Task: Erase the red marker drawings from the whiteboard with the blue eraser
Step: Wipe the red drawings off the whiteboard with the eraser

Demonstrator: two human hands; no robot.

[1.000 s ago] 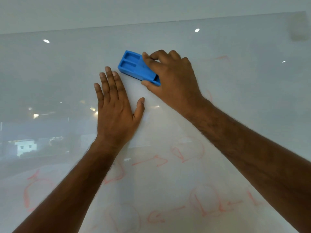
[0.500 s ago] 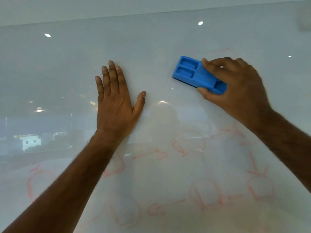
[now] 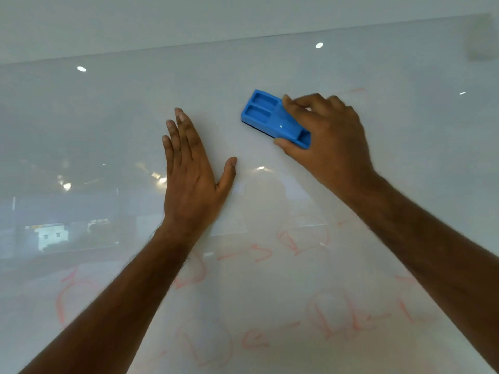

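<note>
My right hand (image 3: 326,139) grips the blue eraser (image 3: 270,116) by its right end and holds it flat against the glossy whiteboard (image 3: 108,117), above the centre. My left hand (image 3: 191,179) lies flat on the board with straight fingers, just left of and below the eraser. Faint red marker drawings (image 3: 302,236) cover the lower half of the board: an arrow (image 3: 248,255), loops and strokes at the lower right (image 3: 340,317) and a curve at the lower left (image 3: 64,295). A pale red trace (image 3: 356,90) shows to the upper right of the eraser.
The board's top edge (image 3: 243,40) runs across the upper part of the view, with plain wall above it. Reflections of ceiling lights and a window scene show on the left of the board. A grey patch (image 3: 480,36) sits at the top right corner.
My right hand swept the eraser from beside my left hand to the right, then back a little leftward. My left hand has stayed pressed on the board.
</note>
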